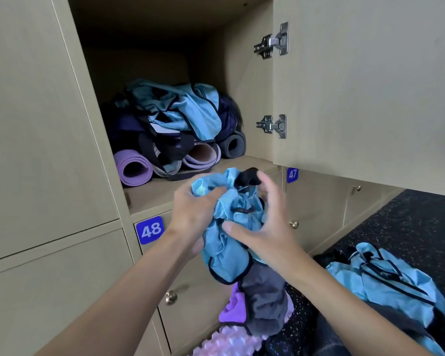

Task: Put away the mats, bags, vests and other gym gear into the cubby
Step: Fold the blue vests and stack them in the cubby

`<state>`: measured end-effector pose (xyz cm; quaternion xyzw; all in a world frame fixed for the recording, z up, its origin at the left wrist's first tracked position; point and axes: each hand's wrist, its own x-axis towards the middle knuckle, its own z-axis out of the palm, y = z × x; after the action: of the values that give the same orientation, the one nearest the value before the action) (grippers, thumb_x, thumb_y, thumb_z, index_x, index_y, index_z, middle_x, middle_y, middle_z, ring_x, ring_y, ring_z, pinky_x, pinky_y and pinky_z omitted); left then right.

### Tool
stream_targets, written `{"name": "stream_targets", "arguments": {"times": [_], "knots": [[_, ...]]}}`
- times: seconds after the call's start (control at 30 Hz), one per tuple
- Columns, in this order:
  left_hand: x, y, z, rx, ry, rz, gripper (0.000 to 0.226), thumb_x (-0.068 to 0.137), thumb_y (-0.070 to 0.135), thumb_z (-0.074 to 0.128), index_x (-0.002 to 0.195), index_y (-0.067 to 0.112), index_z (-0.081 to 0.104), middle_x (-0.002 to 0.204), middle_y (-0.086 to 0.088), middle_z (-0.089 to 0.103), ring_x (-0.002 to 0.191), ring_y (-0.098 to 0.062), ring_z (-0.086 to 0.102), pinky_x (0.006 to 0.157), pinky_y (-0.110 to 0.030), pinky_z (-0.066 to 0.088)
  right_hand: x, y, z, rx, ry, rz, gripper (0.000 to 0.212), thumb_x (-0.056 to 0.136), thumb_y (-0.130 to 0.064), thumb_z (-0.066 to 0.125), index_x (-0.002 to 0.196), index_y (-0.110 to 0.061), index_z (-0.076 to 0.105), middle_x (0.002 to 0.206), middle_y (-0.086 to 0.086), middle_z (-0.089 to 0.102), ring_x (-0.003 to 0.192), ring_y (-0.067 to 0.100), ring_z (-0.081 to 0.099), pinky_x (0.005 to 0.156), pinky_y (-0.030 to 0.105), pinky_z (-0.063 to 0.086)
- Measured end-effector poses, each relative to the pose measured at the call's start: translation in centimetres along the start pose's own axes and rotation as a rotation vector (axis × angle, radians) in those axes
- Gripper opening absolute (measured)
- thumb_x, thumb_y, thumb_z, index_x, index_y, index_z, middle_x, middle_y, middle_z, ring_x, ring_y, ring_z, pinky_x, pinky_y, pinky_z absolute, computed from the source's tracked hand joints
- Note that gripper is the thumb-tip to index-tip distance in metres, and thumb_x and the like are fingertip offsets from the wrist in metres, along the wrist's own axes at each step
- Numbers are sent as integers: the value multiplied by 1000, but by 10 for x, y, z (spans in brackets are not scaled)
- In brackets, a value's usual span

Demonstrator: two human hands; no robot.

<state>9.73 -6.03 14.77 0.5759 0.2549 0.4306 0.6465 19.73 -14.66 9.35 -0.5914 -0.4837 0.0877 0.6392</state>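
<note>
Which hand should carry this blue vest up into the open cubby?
Left, probably. The left hand grips the blue vest near its top, on the side under the bare shelf front of the cubby. The right hand curls round the side nearer the open door.

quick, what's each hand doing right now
Left hand: grips the bunched blue vest.
Right hand: holds the same vest, fingers curled round it.

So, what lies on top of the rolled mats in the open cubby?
A heap of blue vests and dark straps lies on the rolled mats; purple and grey mat ends show. The back of the cubby behind the heap is covered.
</note>
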Motion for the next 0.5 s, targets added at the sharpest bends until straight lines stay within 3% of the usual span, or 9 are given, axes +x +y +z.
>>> {"name": "stream_targets", "arguments": {"times": [0.07, 0.13, 0.2, 0.27, 0.33, 0.43, 0.5], "knots": [[3, 8, -2, -15, -54, 72, 17, 89, 0, 67, 107, 3, 68, 89, -18, 71, 74, -28, 69, 68, -40, 60, 5, 7, -4, 347, -13, 250, 106, 56, -59, 85, 140, -61, 20, 146, -21, 36, 127, -3, 46, 103, 32, 45], [4, 15, -1, -37, -147, 114, 18, 90, -1, 65, 106, 7, 69, 91, -15, 71, 78, -26, 69, 72, -39, 59, 10, 16, -4, 775, -149, 462, 92, 65, -67, 75, 144, -49, 31, 146, -7, 50, 124, 18, 59, 96, 49, 52], [8, 19, 1, 6, -204, 138, 22, 90, -2, 65, 105, 13, 69, 94, -12, 72, 81, -23, 69, 74, -39, 59, 17, 13, -3, 985, -261, 562, 71, 81, -67, 53, 141, -29, 48, 138, 5, 59, 123, 26, 60, 95, 47, 52], [15, 21, 2, 153, -211, 191, 28, 88, 1, 68, 109, 18, 62, 96, -8, 68, 80, -20, 66, 74, -40, 58, 29, 0, 1, 994, -278, 581, 63, 79, -64, 47, 117, -20, 72, 121, 8, 70, 107, 23, 69, 91, 41, 52], [27, 27, 3, 334, -158, 272, 30, 87, 11, 72, 107, 18, 51, 91, -4, 62, 74, -13, 61, 72, -38, 57, 44, -18, 2, 967, -290, 536, 54, 73, -58, 53, 101, -19, 78, 111, 7, 74, 96, 20, 73, 84, 36, 56], [50, 48, 4, 567, -115, 443, 28, 88, 22, 73, 99, 11, 49, 78, 0, 56, 60, -3, 52, 59, -22, 48, 69, -35, 4, 896, -286, 416, 61, 70, -51, 63, 121, -18, 66, 118, 6, 72, 106, 22, 70, 88, 38, 55], [71, 58, 1, 741, -129, 573, 22, 84, 31, 74, 89, 15, 59, 85, -2, 59, 75, -9, 54, 70, -27, 47, 85, -42, 10, 808, -243, 293, 62, 69, -41, 71, 126, -19, 62, 119, 4, 71, 110, 22, 68, 94, 43, 53]]}}
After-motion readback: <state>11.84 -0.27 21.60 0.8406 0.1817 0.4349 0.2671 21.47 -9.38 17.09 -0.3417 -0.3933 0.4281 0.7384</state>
